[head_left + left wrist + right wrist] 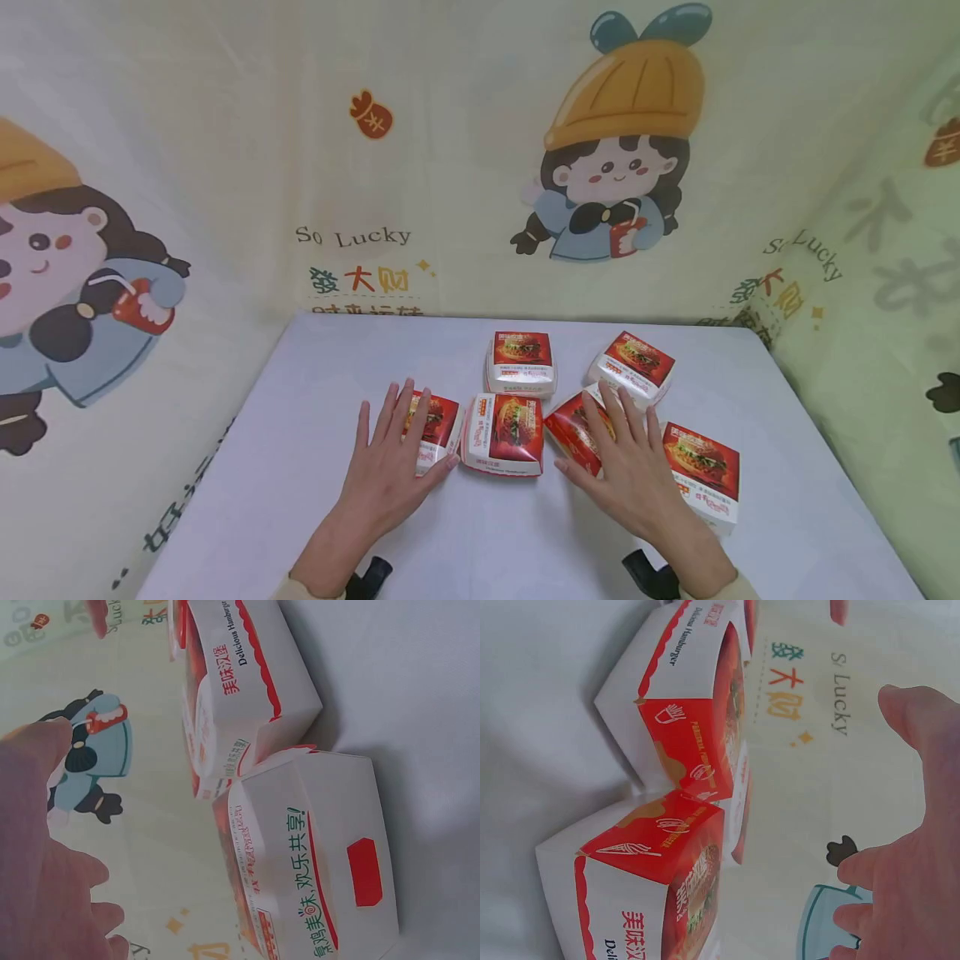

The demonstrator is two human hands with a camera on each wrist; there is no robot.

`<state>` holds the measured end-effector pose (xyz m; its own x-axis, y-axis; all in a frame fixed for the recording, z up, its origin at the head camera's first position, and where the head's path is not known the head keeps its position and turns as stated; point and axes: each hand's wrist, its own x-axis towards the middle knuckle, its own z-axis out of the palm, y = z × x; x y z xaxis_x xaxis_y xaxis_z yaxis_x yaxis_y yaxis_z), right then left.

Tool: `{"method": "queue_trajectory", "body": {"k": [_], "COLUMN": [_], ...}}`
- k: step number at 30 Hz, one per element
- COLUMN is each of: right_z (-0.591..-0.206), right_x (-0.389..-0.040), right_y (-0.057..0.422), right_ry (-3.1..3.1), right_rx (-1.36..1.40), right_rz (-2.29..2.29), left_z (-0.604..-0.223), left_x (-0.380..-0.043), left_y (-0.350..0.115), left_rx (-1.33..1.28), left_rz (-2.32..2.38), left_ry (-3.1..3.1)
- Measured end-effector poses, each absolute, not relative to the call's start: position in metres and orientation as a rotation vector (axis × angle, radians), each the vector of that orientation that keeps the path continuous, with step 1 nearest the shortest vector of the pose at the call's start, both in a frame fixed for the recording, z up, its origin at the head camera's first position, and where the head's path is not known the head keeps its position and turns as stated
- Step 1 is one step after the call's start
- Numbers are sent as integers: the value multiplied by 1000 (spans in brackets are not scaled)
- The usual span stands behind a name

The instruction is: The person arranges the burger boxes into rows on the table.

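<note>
My left hand (390, 467) is spread with straight fingers above the leftmost hamburger box (437, 425), covering part of it in the head view. In the left wrist view, the fingers (45, 750) show a gap from the white side of a hamburger box (330, 847). My right hand (633, 471) is likewise spread, over a tilted red hamburger box (576, 429) and beside another box (705, 471) at the right. From the right wrist view, its thumb (911, 712) stands apart from the boxes (690, 742). Neither hand holds anything.
Between the hands sits a red-and-white hamburger box (504, 435). Behind it is another box (522, 362), and one more (633, 367) lies angled at the back right. All stand on a white table (330, 367), with a cartoon-printed cloth (465, 167) hanging behind and at the sides.
</note>
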<state>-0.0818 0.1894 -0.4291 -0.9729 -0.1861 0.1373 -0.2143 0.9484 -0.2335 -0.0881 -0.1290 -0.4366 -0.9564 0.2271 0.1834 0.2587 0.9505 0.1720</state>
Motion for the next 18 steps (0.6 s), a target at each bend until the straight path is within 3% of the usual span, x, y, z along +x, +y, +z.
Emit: {"method": "queue_trajectory", "body": {"k": [18], "right_z": [-433], "right_x": [-79], "right_y": [183], "right_ry": [-3020], "right_rx": [270], "right_rz": [466], "left_z": [-441], "left_x": [-89], "left_y": [-122], "left_rx": [-422], "left_rz": [-386], "left_ry": [-2902]}}
